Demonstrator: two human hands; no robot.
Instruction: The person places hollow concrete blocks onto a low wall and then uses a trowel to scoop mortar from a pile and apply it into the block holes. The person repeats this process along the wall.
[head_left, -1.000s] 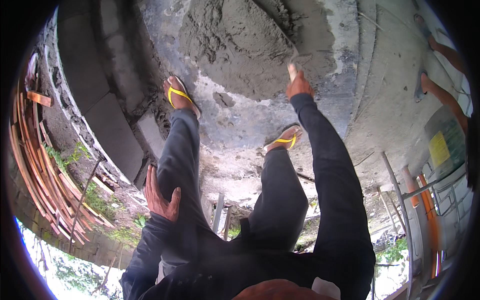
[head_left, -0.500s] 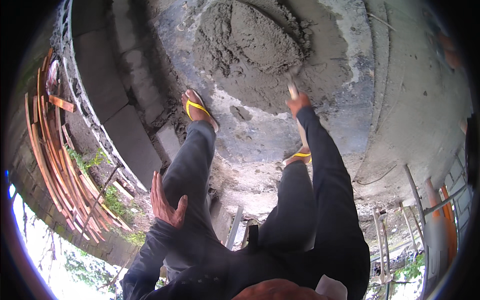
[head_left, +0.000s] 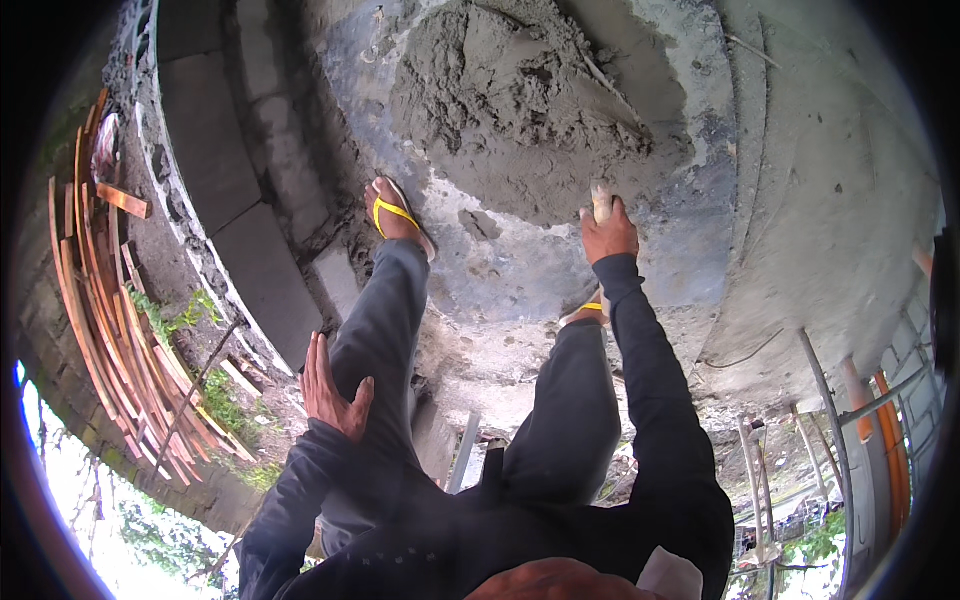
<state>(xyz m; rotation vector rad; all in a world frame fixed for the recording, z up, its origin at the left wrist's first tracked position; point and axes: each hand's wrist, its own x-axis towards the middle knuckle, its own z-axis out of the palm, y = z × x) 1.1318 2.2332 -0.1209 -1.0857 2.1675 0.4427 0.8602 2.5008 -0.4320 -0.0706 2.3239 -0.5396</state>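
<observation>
A mound of wet grey mortar (head_left: 500,100) lies spread on the floor slab ahead of me. Held at its near right edge is a pale wooden tool handle (head_left: 601,200), with my right hand (head_left: 611,236) wrapped round it. The tool's head cannot be made out, and most of the shaft is hidden behind my hand and sleeve. My left hand (head_left: 337,395) is open, fingers stretched and thumb apart, resting against my left leg near the knee (head_left: 375,340). It holds nothing.
My feet in yellow-strapped flip-flops (head_left: 395,212) stand at the mortar's near side. To the left run grey blocks (head_left: 215,150) and a rough low edge (head_left: 185,215); beyond them lie several wooden strips (head_left: 110,320). Poles (head_left: 830,400) stand at the right.
My right hand has come nearer to me with the tool handle, which now shows only a short piece. The mortar's near right part looks reshaped. My left hand has hardly moved.
</observation>
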